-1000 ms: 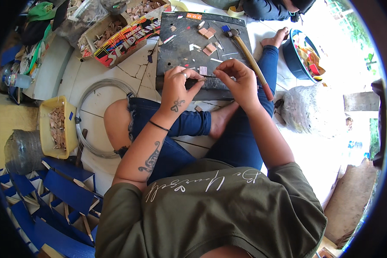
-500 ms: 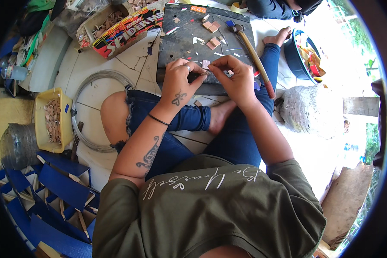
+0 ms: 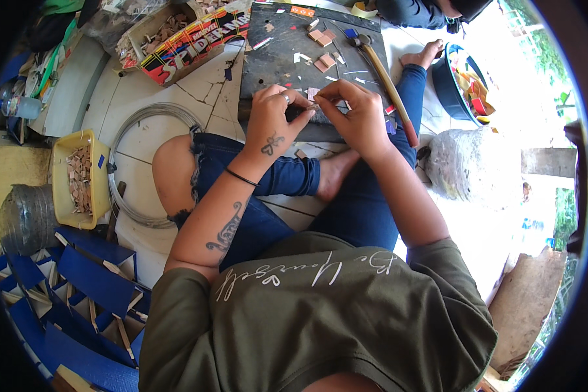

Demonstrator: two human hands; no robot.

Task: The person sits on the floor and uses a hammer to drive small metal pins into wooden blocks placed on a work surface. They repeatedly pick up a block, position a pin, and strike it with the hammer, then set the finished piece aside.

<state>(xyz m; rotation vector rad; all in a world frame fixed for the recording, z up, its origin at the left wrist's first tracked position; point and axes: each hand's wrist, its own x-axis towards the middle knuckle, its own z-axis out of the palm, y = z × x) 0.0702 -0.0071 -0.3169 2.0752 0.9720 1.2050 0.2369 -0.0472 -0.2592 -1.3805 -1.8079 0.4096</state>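
Above the near edge of a dark work board [image 3: 274, 65], both my hands meet fingertip to fingertip. My left hand [image 3: 274, 117] is closed in a pinch, thumb against forefinger. Opposite it, my right hand [image 3: 354, 114] pinches at the same spot. Whatever lies between the fingertips is too small to name. Just beyond them is a small pinkish striped piece [image 3: 312, 93]. Small wooden blocks [image 3: 325, 62] lie farther up the board among thin wires and scraps. A hammer [image 3: 385, 81] with a wooden handle rests along the board's right side.
On the left are a coil of wire [image 3: 121, 147], a yellow bin [image 3: 104, 196] of wooden pieces and blue panels [image 3: 98, 277]. A printed carton [image 3: 196, 49] of wooden bits stands at the back left. Another person's leg [image 3: 444, 8] and a dark tub [image 3: 441, 85] are at the back right.
Both hands stay pinched together at nearly the same place. The right fingers have shifted slightly, and the whole view has moved a little.
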